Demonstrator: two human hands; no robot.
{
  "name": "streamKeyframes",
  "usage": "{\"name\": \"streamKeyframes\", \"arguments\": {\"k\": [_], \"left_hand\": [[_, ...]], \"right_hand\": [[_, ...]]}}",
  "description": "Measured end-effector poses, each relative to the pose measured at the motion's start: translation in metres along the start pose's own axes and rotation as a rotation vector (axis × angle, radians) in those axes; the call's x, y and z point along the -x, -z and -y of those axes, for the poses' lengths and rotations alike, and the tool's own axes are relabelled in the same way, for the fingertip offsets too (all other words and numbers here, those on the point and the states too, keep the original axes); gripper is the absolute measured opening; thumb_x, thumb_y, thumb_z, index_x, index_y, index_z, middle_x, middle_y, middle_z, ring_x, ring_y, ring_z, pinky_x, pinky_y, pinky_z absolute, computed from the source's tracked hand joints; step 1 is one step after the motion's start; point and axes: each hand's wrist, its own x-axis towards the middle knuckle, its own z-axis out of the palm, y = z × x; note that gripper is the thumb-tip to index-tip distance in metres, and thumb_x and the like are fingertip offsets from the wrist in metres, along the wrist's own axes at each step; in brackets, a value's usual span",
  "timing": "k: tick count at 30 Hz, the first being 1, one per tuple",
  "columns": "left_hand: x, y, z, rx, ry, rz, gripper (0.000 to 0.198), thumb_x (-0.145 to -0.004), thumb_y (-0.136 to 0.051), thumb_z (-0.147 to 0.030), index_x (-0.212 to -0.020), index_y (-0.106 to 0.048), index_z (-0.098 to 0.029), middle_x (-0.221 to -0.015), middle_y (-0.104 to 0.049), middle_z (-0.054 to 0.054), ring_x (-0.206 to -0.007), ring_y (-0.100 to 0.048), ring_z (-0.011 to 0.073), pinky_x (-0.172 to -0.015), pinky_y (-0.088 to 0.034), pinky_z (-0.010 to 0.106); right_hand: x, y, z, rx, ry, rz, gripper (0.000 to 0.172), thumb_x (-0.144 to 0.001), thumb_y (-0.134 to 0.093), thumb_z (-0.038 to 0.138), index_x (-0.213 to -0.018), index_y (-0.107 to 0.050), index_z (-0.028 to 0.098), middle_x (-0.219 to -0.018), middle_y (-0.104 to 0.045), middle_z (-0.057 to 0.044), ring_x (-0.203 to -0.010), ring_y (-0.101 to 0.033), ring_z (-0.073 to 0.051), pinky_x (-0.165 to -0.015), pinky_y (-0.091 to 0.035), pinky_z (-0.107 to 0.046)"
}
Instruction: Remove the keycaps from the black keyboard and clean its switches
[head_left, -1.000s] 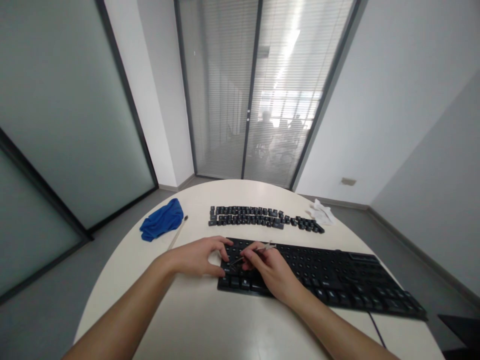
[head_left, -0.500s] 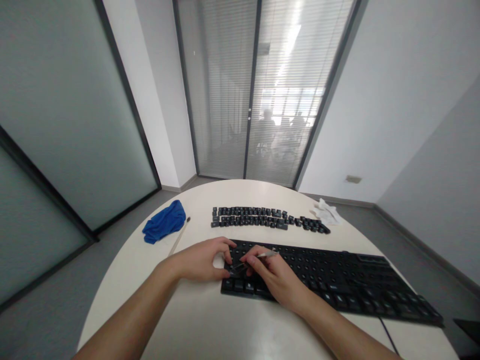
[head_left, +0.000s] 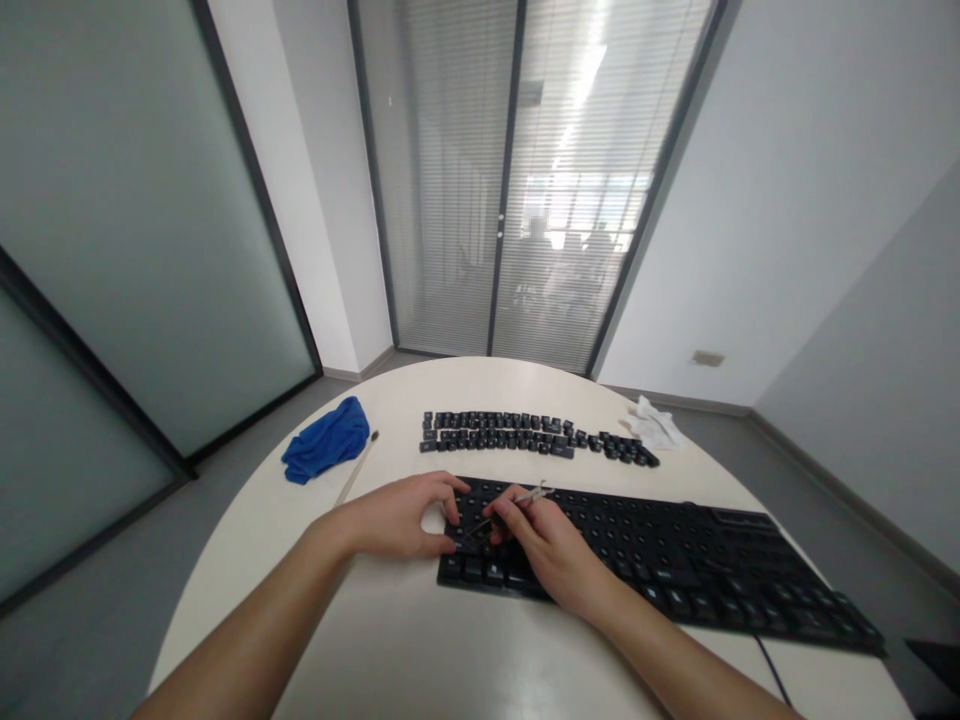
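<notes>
A black keyboard lies slantwise on the table, many of its upper key positions bare and its front row still capped. My left hand grips the keyboard's left end, thumb and fingers curled against the edge. In my right hand is a slim metal keycap puller, pinched between thumb and fingers. Its thin wire prongs point down to the left, at a key near the left end, close to my left thumb. Whether the prongs are hooked under that key I cannot tell.
Removed keycaps stand in rows behind the keyboard. A blue cloth and a thin brush lie at the left. Crumpled white tissue sits at the back right. A cable runs off the front of the round-edged table.
My right hand has tilted the keycap puller slightly, so its rear end stands higher. My left hand stays on the keyboard's left end. The whole view has shifted a little.
</notes>
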Motion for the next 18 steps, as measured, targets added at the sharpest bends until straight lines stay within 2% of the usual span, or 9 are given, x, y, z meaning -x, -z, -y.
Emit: {"name": "streamKeyframes", "arguments": {"k": [9,14,18], "left_hand": [[0.0,-0.001,0.0,0.009,0.007,-0.006,0.019,-0.072,-0.074,-0.024,-0.089,-0.065,-0.021,-0.13,-0.058,0.007,-0.121,-0.055,0.0254,-0.106,-0.039,0.035],[-0.001,-0.001,0.0,-0.012,-0.013,-0.015,0.023,-0.072,-0.074,-0.025,-0.093,-0.066,-0.022,-0.131,-0.058,0.007,-0.121,-0.055,0.0252,-0.106,-0.039,0.035],[-0.002,-0.001,0.001,-0.046,-0.022,-0.03,0.025,-0.072,-0.075,-0.026,-0.095,-0.066,-0.022,-0.13,-0.06,0.007,-0.119,-0.056,0.0254,-0.105,-0.04,0.035]], "right_hand": [[0.002,0.001,0.006,0.032,0.015,-0.004,0.035,-0.098,-0.045,0.044,-0.083,-0.063,0.018,-0.074,-0.065,-0.002,-0.074,-0.061,-0.018,-0.072,-0.046,-0.028],[0.003,0.002,0.014,0.08,0.026,0.03,0.025,-0.095,-0.052,0.035,-0.08,-0.063,0.018,-0.074,-0.065,-0.001,-0.072,-0.06,-0.016,-0.069,-0.045,-0.027],[0.006,0.002,0.018,0.116,0.076,0.029,0.018,-0.095,-0.054,0.029,-0.085,-0.066,0.019,-0.081,-0.067,-0.003,-0.079,-0.062,-0.017,-0.075,-0.047,-0.028]]}}
